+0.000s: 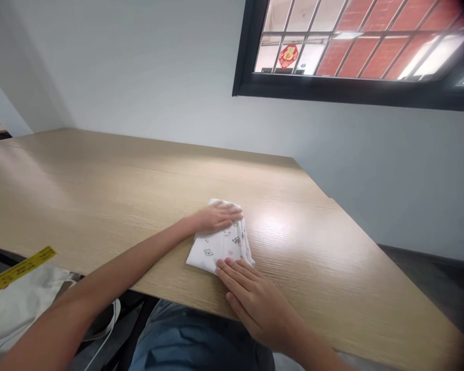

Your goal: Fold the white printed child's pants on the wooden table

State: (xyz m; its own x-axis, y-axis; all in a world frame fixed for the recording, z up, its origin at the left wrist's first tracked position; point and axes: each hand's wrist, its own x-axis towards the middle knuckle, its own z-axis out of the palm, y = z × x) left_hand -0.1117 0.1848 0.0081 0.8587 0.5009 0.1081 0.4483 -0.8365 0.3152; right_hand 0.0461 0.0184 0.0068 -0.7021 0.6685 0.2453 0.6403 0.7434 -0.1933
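Note:
A folded white cloth [219, 246] with small printed animal figures lies flat near the table's front edge. My left hand [217, 216] rests palm down across its far part, fingers stretched to the right and slightly blurred. On the near right corner of the cloth lie the fingertips of my right hand [251, 296], stretched out flat. Several folded layers show along the cloth's right side. Neither hand grips the cloth; both press or rest on top of it.
The light wooden table [119, 180] reaches back to a pale wall [158, 67]. A dark-framed barred window [243, 82] is at upper right. Below the left front edge sit a white bag [27, 299] and a yellow strip [21, 269] with dark markings.

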